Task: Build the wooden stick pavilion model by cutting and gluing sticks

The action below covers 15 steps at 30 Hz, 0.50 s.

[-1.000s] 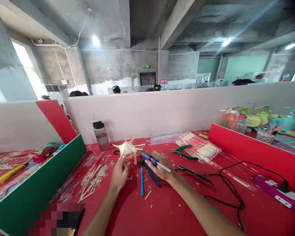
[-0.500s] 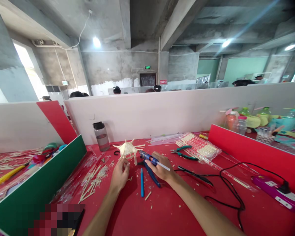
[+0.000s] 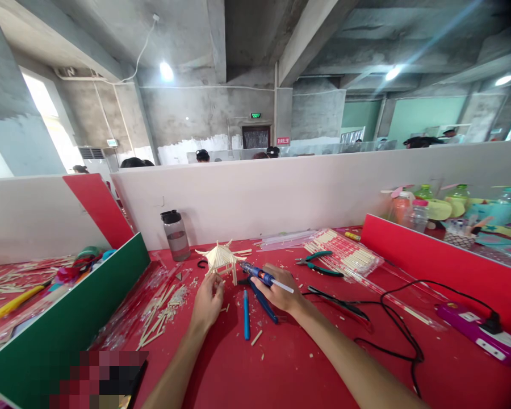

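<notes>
A small pavilion model [image 3: 220, 257] made of pale wooden sticks stands on the red table. My left hand [image 3: 209, 296] pinches its lower left part between thumb and fingers. In my right hand [image 3: 280, 288] is a blue hot glue gun [image 3: 262, 276], with a white glue stick poking out of its back. The gun's tip points at the model's right side, close under the roof edge; whether it touches I cannot tell. Between my hands lie a blue pen-like tool [image 3: 246, 316] and a blue-handled tool [image 3: 266, 303], partly hidden by my right hand.
Loose sticks and offcuts [image 3: 162, 317] lie at left, near a water bottle [image 3: 175, 236]. Green-handled pliers [image 3: 323, 264], bundled sticks [image 3: 344, 254], a black cable and a purple power strip [image 3: 479, 332] lie at right. Green [image 3: 80, 318] and red [image 3: 443, 267] dividers flank the table.
</notes>
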Available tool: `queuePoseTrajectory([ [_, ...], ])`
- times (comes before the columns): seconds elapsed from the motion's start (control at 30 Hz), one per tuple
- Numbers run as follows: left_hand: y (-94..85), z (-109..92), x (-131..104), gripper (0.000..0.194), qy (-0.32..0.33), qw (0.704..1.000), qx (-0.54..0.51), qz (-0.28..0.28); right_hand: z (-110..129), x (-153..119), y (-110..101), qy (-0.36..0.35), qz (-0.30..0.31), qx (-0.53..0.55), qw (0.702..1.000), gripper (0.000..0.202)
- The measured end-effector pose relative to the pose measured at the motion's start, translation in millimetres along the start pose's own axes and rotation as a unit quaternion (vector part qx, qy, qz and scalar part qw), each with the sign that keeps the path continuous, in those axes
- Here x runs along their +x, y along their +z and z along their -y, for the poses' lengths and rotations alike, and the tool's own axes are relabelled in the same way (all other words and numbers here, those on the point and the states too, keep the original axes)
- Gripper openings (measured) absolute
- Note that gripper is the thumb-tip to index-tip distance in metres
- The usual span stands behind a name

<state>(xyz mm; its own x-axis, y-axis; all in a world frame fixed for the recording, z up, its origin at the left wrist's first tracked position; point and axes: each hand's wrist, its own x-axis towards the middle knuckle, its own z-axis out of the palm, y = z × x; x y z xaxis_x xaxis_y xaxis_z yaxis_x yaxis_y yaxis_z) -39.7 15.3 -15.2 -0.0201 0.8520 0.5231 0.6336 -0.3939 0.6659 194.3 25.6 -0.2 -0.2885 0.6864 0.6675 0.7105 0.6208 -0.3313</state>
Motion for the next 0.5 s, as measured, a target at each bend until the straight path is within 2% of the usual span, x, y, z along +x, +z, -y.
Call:
queuePoseTrajectory([
  [0.33,-0.6,0.0,0.2,0.023,0.004,1.0,-0.01,0.0,4.0,-1.3,-12.6,-0.005,0.025,0.044,0.999,0.03],
  [0.5,0.6,3.4,-0.2,0.021,0.002,1.0,-0.011,0.003,4.1,-1.4,-10.5,-0.001,0.019,0.054,0.998,0.028],
])
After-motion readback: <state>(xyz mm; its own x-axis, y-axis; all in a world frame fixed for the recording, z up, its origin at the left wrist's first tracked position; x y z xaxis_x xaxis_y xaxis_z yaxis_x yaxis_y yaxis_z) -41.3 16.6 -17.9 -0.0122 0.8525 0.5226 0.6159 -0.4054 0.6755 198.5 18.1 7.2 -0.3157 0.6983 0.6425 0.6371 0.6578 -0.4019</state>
